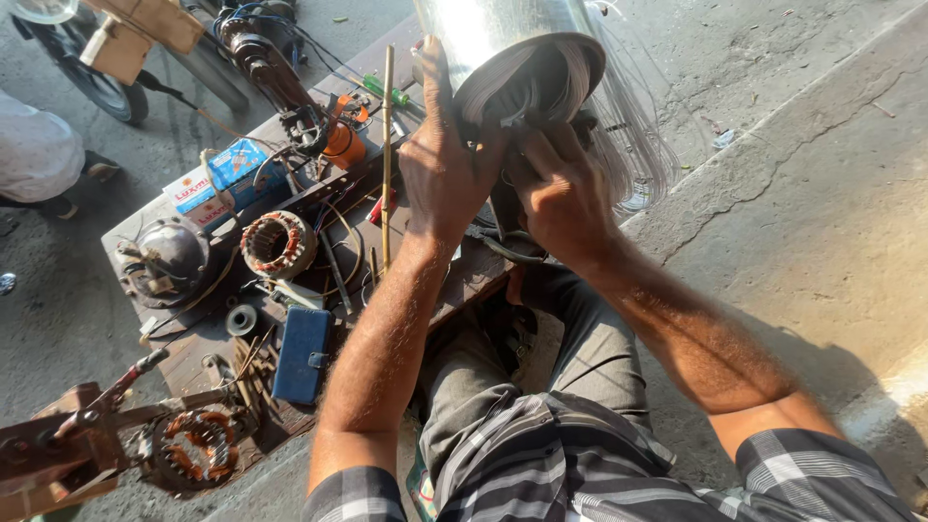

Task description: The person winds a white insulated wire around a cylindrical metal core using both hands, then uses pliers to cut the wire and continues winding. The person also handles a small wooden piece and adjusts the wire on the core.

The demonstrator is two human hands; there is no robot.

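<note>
Hands meet at the open end of a shiny metal motor housing [488, 34], tilted toward the person: left hand [440, 159] braces its rim, right hand [561, 188] pinches winding wire [633, 145] there, above the cluttered workboard [184, 362].

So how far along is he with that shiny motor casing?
Midway, apparently. Thin wire already trails in loops from the metal casing. Both the left hand and right hand are at its open end. Other wound stators lie on the board; what's left I can't tell.

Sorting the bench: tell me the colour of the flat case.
Blue, the flat case on the workboard; head view.
</note>
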